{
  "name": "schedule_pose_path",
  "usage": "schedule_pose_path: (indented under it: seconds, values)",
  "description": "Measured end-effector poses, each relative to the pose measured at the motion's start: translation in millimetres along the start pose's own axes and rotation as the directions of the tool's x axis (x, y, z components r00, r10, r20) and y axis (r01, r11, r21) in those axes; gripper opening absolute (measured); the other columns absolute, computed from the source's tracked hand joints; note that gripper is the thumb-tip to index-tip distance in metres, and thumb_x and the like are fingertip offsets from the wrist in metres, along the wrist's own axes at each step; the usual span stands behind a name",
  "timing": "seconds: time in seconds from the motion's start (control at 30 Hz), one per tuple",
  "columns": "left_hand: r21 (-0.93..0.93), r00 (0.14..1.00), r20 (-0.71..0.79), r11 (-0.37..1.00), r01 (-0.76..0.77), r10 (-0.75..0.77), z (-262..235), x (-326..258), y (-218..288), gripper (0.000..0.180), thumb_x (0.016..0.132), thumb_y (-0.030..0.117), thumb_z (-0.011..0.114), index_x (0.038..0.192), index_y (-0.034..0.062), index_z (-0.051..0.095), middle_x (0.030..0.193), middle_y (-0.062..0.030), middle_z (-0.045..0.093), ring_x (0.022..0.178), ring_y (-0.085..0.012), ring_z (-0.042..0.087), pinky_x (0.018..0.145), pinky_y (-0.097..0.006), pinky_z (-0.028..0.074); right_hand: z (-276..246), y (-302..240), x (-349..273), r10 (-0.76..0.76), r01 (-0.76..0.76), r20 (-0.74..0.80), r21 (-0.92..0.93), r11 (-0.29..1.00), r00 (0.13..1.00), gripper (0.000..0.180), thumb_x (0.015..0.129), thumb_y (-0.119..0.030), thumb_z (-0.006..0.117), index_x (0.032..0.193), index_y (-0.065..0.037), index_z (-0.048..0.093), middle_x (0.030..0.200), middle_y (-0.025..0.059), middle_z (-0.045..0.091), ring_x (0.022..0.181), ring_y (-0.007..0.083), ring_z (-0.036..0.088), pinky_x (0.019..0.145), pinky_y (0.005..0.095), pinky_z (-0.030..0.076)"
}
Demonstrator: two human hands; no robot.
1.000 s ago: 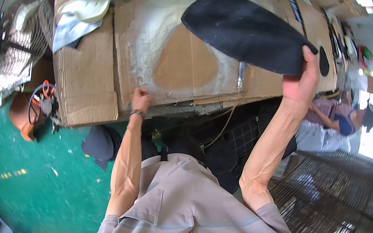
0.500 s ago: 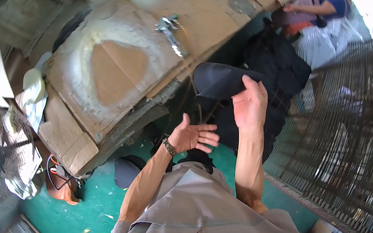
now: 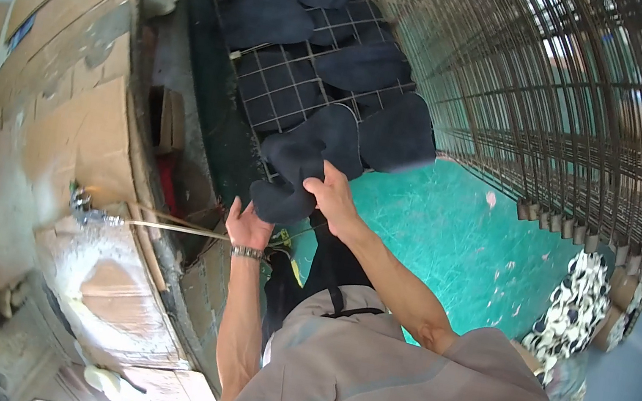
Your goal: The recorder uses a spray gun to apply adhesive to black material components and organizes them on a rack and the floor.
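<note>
- A single head-worn fisheye looks steeply down over the wearer's grey-shirted shoulders.
- Close below, both forearms enter from the lower edge.
- Wire rack, cardboard-covered bench and green floor curve toward the rim.

Wire rack lies on floor, right of cardboard-covered table. Sole-shaped pieces lie in rows on rack. One bent piece hangs over rack's near edge, left hand under it, right hand on it. Wire racks stacked to the right.
</note>
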State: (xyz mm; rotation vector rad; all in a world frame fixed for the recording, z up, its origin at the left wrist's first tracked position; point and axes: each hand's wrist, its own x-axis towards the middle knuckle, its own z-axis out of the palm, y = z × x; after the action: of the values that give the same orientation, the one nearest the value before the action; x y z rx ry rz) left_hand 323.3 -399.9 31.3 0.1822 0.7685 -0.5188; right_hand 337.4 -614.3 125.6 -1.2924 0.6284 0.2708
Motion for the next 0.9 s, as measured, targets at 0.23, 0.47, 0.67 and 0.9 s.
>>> schedule_pose_path:
  seconds: [0.23,0.47,0.67,0.9]
  values:
    - [0.486,0.985,-0.174,0.87,0.085,0.001,24,132,-32,0.032,0.095,0.001,0.052,0.126,-0.0031,0.057,0.123,-0.0144,0.067,0.109,-0.0315,0.067,0.1,-0.044,0.053,-73,7,72,0.005,-0.04,-0.187,-0.186,0.982,0.982,0.02,0.082,-0.006,0.059,0.101,-0.001,0.06,0.087,0.0032,0.065,0.076,0.0103,0.062,0.06,0.0301,0.052]
    - [0.444,0.978,-0.155,0.894,-0.055,0.137,90,164,-40,0.026,0.089,-0.005,0.051,0.111,0.0075,0.06,0.099,-0.0053,0.068,0.086,-0.0218,0.068,0.086,-0.043,0.058,-115,-24,108,0.083,-0.049,-0.243,0.144,0.988,0.967,0.024,0.083,-0.009,0.057,0.107,-0.009,0.062,0.093,-0.0008,0.065,0.08,0.0111,0.064,0.064,0.0297,0.055]
    - [0.43,0.969,-0.063,0.883,-0.19,0.239,149,191,12,0.029,0.087,-0.006,0.051,0.109,0.0115,0.06,0.084,0.0013,0.06,0.057,-0.0107,0.047,0.068,-0.034,0.055,-90,-43,172,0.023,0.018,-0.194,0.205,0.979,0.981,0.023,0.083,-0.007,0.056,0.105,-0.012,0.064,0.09,-0.004,0.062,0.078,0.0083,0.06,0.059,0.025,0.049]
    - [0.449,0.944,-0.092,0.859,-0.246,0.318,80,251,91,0.039,0.087,-0.007,0.049,0.121,0.0088,0.058,0.11,-0.0044,0.069,0.086,-0.0196,0.066,0.077,-0.035,0.057,-33,52,255,0.123,-0.065,-0.157,0.328,0.942,0.98,0.026,0.084,-0.002,0.052,0.107,-0.004,0.062,0.098,0.0049,0.068,0.083,0.0163,0.068,0.068,0.0331,0.062]
